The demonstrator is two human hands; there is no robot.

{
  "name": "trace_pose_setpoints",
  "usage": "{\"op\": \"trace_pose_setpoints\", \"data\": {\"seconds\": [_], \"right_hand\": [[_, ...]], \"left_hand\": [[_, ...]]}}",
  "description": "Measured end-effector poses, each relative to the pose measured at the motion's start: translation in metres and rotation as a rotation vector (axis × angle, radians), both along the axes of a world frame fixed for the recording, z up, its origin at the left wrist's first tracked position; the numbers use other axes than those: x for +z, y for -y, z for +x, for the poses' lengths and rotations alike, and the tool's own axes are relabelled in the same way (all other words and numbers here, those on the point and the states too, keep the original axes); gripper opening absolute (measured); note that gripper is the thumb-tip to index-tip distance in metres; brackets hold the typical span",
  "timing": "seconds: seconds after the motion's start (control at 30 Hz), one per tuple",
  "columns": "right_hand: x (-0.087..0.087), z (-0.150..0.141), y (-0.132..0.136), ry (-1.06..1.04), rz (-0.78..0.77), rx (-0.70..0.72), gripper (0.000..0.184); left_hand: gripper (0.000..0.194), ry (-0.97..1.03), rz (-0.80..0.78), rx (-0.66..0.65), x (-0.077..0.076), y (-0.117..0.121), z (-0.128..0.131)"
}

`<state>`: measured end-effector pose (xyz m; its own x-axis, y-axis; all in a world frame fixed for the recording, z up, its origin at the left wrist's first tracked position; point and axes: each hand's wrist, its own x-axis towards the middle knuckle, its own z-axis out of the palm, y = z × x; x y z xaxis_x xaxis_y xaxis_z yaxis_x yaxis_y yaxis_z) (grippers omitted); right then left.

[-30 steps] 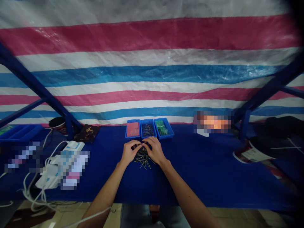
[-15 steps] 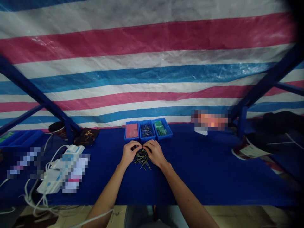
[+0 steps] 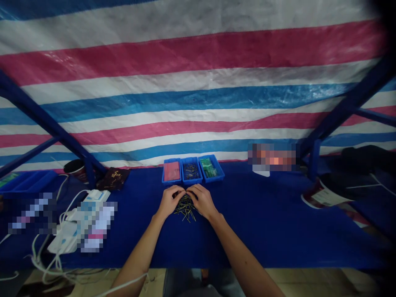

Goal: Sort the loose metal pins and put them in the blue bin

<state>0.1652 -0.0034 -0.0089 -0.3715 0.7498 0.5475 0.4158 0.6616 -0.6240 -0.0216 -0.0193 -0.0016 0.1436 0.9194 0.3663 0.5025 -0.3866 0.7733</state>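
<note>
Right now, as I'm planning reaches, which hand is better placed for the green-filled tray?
The right hand, probably: it's nearer the green-filled tray; the left hand is nearer the pink-filled tray.

Thin brassy rods [image 3: 185,208] lie heaped (all crisscrossed).

A red-white-and-blue striped plastic sheet [image 3: 198,97] hangs behind a flat dark-brown packet [image 3: 114,179] and a long white power strip [image 3: 74,225].

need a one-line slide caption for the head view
Left hand and right hand, fingertips close together, at a pile of slender pieces before three blue bins.
</note>
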Motion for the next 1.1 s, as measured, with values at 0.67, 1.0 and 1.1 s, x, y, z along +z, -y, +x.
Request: {"op": "trace_pose_setpoints", "data": {"seconds": [0.67,1.0,1.1], "right_hand": [[-0.0018,-0.0001,-0.0008,0.003,-0.062,-0.006,0.015],[0.0002,0.0001,0.0001,0.018,-0.096,0.001,0.014],[0.0009,0.0008,0.0,0.026,-0.109,0.01,0.013]], "left_hand": [[0.018,-0.028,-0.002,0.002,-0.0025,-0.0002,-0.0017],[0.016,-0.033,0.001,0.001,-0.0008,0.0002,-0.0009],[0.017,-0.034,0.007,0.001,-0.0008,-0.0001,-0.0009]]}}
